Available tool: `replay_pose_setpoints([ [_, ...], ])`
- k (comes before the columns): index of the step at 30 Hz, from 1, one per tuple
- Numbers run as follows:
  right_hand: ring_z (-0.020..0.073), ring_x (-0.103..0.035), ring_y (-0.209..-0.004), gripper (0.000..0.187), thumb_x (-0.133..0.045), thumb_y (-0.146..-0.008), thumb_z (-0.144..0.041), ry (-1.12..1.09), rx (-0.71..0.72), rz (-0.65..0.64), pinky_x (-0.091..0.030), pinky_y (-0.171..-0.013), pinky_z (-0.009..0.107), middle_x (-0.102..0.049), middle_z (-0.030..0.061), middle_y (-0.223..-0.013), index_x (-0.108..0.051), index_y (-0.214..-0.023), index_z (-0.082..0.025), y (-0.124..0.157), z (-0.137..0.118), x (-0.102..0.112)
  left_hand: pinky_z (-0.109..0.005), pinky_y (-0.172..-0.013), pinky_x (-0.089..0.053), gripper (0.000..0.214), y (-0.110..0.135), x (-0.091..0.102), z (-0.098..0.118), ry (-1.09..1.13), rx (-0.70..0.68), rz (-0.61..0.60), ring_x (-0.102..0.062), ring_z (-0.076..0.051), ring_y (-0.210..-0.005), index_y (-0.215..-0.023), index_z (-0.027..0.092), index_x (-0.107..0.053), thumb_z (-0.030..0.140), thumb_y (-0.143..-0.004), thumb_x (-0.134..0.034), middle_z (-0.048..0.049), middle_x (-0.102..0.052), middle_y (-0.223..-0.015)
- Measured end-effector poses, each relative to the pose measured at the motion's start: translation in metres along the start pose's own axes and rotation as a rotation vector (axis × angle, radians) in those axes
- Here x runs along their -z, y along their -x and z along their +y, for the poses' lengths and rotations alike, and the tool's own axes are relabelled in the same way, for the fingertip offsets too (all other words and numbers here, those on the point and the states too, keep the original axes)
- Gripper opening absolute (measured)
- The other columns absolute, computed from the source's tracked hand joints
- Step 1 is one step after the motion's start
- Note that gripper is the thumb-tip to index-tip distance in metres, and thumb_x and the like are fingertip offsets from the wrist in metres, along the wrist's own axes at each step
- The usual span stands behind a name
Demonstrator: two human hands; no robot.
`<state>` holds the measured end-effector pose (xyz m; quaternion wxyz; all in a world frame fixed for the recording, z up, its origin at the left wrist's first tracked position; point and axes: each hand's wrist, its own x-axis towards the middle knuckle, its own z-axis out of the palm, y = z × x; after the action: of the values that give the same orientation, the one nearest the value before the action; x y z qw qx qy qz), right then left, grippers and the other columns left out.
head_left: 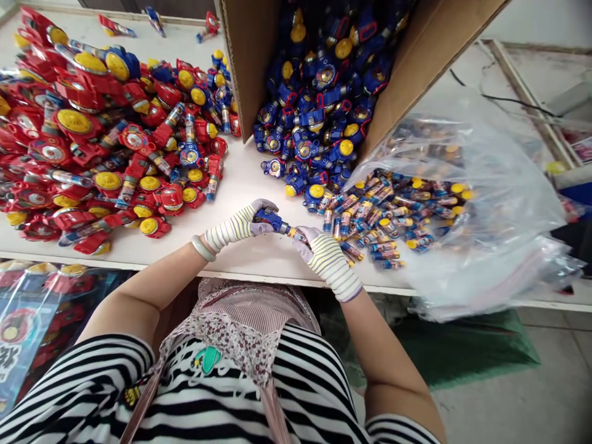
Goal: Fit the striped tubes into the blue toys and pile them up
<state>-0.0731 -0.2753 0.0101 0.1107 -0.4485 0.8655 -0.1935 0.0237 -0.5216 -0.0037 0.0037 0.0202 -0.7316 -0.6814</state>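
Note:
My left hand (250,223), in a striped work glove, grips a blue plastic toy (272,217) near the table's front edge. Pinched in my gloved right hand (319,250) is a small printed tube (295,232), in line with the end of the blue toy. The two pieces meet between my hands; whether they are locked together I cannot tell. Just right of my right hand lies a heap of similar small tubes (370,216) with yellow and blue ends. Beyond my hands, blue toys (319,123) spill out of a cardboard box (252,68).
Red toys (74,148) with yellow discs, many fitted with tubes, are piled on the left of the white table (235,179). A clear plastic bag (499,203) spreads over the right side and hangs over the edge. Packaged toys (37,320) stand below at left.

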Motion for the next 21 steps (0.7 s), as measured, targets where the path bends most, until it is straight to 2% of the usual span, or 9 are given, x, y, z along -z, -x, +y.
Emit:
replay_pose_setpoints([
  [3,0.0313,-0.068,-0.100,0.047,-0.050,-0.099,-0.043,0.098,0.009,-0.056,-0.051,-0.087,0.038,-0.072,0.0170,-0.117,-0.062,-0.134,-0.014,0.000,-0.014,0.014,-0.023,-0.062,-0.049,0.058,0.004,-0.003,0.013,0.014,-0.012,-0.016,-0.059,-0.012,-0.068,-0.127,0.014,-0.056,0.048,-0.085,-0.075,-0.0074,-0.064,-0.095],
  [6,0.0319,-0.068,-0.095,0.049,-0.049,-0.099,-0.044,0.180,-0.035,-0.093,-0.049,-0.083,0.039,-0.073,0.0183,-0.115,-0.061,-0.136,-0.013,0.004,-0.022,0.021,-0.025,-0.071,-0.052,0.050,0.008,-0.004,0.018,-0.066,-0.075,0.014,-0.062,-0.016,-0.080,-0.122,0.016,-0.059,0.046,-0.086,-0.074,-0.0087,-0.065,-0.102],
  [8,0.0313,-0.067,-0.092,0.048,-0.050,-0.099,-0.046,0.143,-0.035,-0.129,-0.048,-0.080,0.038,-0.073,0.0179,-0.110,-0.063,-0.132,-0.013,0.008,-0.024,0.019,-0.027,-0.077,-0.053,0.047,0.008,-0.002,0.021,-0.149,-0.096,-0.045,-0.063,-0.018,-0.086,-0.118,0.016,-0.061,0.044,-0.084,-0.076,-0.0089,-0.065,-0.103],
  [10,0.0279,-0.066,-0.088,0.046,-0.048,-0.098,-0.050,-0.056,-0.023,-0.134,-0.047,-0.078,0.036,-0.073,0.0152,-0.102,-0.068,-0.121,-0.015,0.013,-0.025,0.010,-0.029,-0.080,-0.054,0.044,0.007,0.002,0.025,-0.178,-0.105,-0.148,-0.065,-0.020,-0.089,-0.117,0.016,-0.063,0.043,-0.084,-0.077,-0.0096,-0.066,-0.104],
  [13,0.0179,-0.056,-0.064,0.058,-0.036,-0.098,-0.063,-0.616,-0.119,-0.192,-0.045,-0.063,0.030,-0.065,0.0063,-0.077,-0.070,-0.105,-0.016,0.020,-0.029,-0.012,-0.031,-0.082,-0.055,0.042,0.005,0.007,0.029,-0.133,-0.119,-0.260,-0.067,-0.022,-0.094,-0.119,0.017,-0.062,0.040,-0.086,-0.074,-0.0118,-0.066,-0.108],
  [15,0.0143,-0.042,-0.049,0.071,-0.022,-0.098,-0.069,-0.892,-0.221,-0.271,-0.039,-0.051,0.028,-0.054,0.0009,-0.063,-0.068,-0.102,-0.016,0.021,-0.034,-0.024,-0.032,-0.083,-0.056,0.043,0.004,0.006,0.029,-0.105,-0.110,-0.260,-0.067,-0.022,-0.095,-0.121,0.017,-0.061,0.039,-0.086,-0.074,-0.0121,-0.066,-0.108],
  [16,0.0141,-0.040,-0.047,0.074,-0.017,-0.098,-0.070,-0.932,-0.247,-0.277,-0.038,-0.049,0.028,-0.052,0.0003,-0.062,-0.068,-0.103,-0.016,0.020,-0.035,-0.027,-0.032,-0.082,-0.056,0.044,0.004,0.004,0.028,-0.089,-0.096,-0.236,-0.067,-0.022,-0.094,-0.122,0.017,-0.061,0.039,-0.086,-0.075,-0.0116,-0.066,-0.107],
  [18,0.0161,-0.048,-0.054,0.069,-0.022,-0.097,-0.069,-0.801,-0.226,-0.185,-0.043,-0.055,0.030,-0.059,0.0044,-0.071,-0.066,-0.106,-0.017,0.015,-0.037,-0.026,-0.031,-0.079,-0.056,0.047,0.004,-0.003,0.026,-0.052,-0.064,-0.157,-0.066,-0.021,-0.089,-0.122,0.017,-0.059,0.039,-0.084,-0.076,-0.0098,-0.066,-0.102],
  [21,0.0221,-0.060,-0.080,0.052,-0.046,-0.091,-0.065,-0.442,-0.172,-0.019,-0.047,-0.073,0.033,-0.067,0.0122,-0.097,-0.064,-0.109,-0.019,0.012,-0.037,-0.015,-0.028,-0.073,-0.054,0.047,0.005,-0.012,0.024,-0.026,-0.042,-0.075,-0.063,-0.017,-0.081,-0.119,0.016,-0.058,0.042,-0.084,-0.076,-0.0072,-0.064,-0.096],
])
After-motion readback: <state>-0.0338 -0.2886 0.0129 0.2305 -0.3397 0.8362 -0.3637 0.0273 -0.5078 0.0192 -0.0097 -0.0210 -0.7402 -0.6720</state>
